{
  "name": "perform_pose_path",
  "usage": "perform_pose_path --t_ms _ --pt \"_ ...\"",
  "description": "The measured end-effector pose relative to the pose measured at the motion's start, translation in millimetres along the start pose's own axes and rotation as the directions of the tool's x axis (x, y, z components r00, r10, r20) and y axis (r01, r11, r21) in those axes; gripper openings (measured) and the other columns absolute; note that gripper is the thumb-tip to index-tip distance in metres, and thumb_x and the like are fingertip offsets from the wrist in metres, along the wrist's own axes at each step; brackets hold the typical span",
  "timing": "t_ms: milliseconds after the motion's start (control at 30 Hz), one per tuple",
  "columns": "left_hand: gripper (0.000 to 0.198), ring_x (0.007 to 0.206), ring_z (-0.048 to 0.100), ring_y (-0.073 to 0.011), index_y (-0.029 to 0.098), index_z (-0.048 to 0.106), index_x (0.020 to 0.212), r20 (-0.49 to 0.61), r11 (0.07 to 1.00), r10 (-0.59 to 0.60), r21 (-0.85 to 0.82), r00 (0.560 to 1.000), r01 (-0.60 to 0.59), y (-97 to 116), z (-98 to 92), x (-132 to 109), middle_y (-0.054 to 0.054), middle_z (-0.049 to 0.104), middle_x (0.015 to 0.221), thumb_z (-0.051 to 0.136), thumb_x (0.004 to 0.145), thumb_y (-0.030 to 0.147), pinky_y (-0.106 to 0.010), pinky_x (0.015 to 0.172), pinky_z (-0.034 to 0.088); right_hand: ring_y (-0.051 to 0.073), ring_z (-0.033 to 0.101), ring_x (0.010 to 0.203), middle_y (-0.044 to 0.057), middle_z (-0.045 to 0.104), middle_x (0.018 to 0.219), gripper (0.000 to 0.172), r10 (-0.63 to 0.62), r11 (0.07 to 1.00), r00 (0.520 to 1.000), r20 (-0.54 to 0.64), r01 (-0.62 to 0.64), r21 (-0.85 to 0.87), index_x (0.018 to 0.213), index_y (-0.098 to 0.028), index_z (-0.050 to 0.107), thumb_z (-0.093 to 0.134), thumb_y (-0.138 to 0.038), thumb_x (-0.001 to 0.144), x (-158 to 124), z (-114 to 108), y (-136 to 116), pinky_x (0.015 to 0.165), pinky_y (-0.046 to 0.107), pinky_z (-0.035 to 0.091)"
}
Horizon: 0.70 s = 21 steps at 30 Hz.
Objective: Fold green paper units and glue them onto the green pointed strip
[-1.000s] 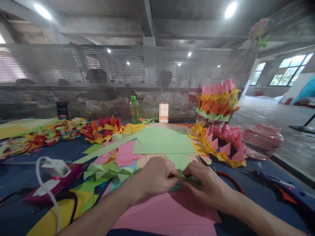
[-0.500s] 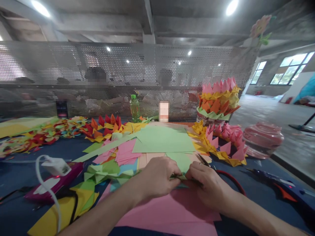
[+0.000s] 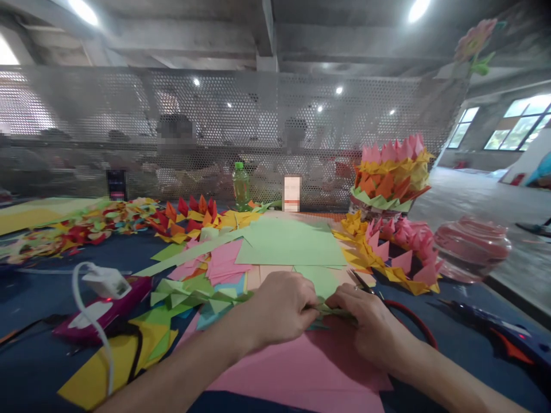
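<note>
Left hand: knuckles up, fingers curled under, tips pinched tight on the left end of the green paper.
Right hand: fingers closed on the right end of the same paper, pressing it low against the sheet beneath.
Green paper: a narrow folded strip between the two hands, at the far edge of the pink sheet (most of it is hidden under the fingers).
Pink sheet: wide and flat on the blue table, under both wrists.
Scissors: red handles just beside the right hand, dark blades pointing away past it.
Green sheets: a flat stack just beyond the hands.
Folded pile: small green folded pieces, near the left hand on its left.
Dark glue gun: lies at the right, well apart from the right hand.
Pink glue gun: lies at the left, with a white plug on it.
Yellow sheet: near left, under the white cord.
Basket: layered paper points in pink, yellow, orange and green, upright at far right.
Jar: pink, right of the basket, near the table's edge.
Bottle: green, upright before the mesh screen.
</note>
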<state>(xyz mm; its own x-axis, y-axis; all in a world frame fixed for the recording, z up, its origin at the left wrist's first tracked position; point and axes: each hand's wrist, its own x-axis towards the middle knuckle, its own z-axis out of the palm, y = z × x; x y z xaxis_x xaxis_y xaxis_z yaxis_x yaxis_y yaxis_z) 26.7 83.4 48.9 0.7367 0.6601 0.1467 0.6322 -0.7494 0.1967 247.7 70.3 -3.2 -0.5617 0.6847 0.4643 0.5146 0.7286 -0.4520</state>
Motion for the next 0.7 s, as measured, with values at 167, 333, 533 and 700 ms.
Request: perform_pose_path --t_ms 167,333,533,700 --pt "0.012 0.078 0.069 -0.0199 0.018 0.074 0.075 0.008 1.000 0.007 0.025 1.000 -0.007 3.6 -0.7 -0.7 -0.001 0.074 0.078 0.074 0.087 0.017 -0.028 0.064 0.040 0.018 0.058 0.071 0.003 0.062 0.079 0.020 0.045 0.998 0.999 0.012 -0.045 -0.035 0.084 -0.021 0.059 0.052 -0.002 0.086 -4.9 2.5 -1.4 0.061 0.026 0.039" --pt "0.012 0.080 0.070 -0.0206 0.018 0.072 0.077 0.015 0.999 0.009 0.053 1.000 -0.010 5.5 0.2 -2.3 -0.001 0.074 0.081 0.074 0.089 0.019 -0.029 0.065 0.043 0.020 0.058 0.073 0.004 0.062 0.081 0.031 0.067 0.994 0.998 0.023 -0.064 -0.086 0.087 -0.021 0.060 0.049 0.004 0.072 -9.4 4.6 -3.0 0.061 0.028 0.038" --pt "0.011 0.081 0.071 -0.0224 0.019 0.072 0.079 0.024 0.996 0.019 0.092 1.000 -0.021 4.8 3.9 -3.1 -0.002 0.075 0.083 0.072 0.090 0.022 -0.030 0.068 0.047 0.019 0.061 0.074 0.004 0.064 0.081 0.034 0.054 0.994 0.998 0.041 -0.050 -0.101 0.087 -0.021 0.061 0.044 0.005 0.074 -7.7 3.6 -5.1 0.062 0.027 0.042" --pt "0.016 0.082 0.073 -0.0259 0.018 0.073 0.077 0.068 0.992 -0.003 0.129 0.998 -0.006 8.3 3.3 -2.7 -0.004 0.077 0.081 0.067 0.091 0.024 -0.033 0.068 0.050 0.018 0.062 0.070 0.003 0.064 0.079 0.018 0.008 0.996 0.999 0.049 -0.004 -0.087 0.088 -0.022 0.062 0.051 -0.007 0.087 -5.5 4.0 -5.1 0.061 0.027 0.044"
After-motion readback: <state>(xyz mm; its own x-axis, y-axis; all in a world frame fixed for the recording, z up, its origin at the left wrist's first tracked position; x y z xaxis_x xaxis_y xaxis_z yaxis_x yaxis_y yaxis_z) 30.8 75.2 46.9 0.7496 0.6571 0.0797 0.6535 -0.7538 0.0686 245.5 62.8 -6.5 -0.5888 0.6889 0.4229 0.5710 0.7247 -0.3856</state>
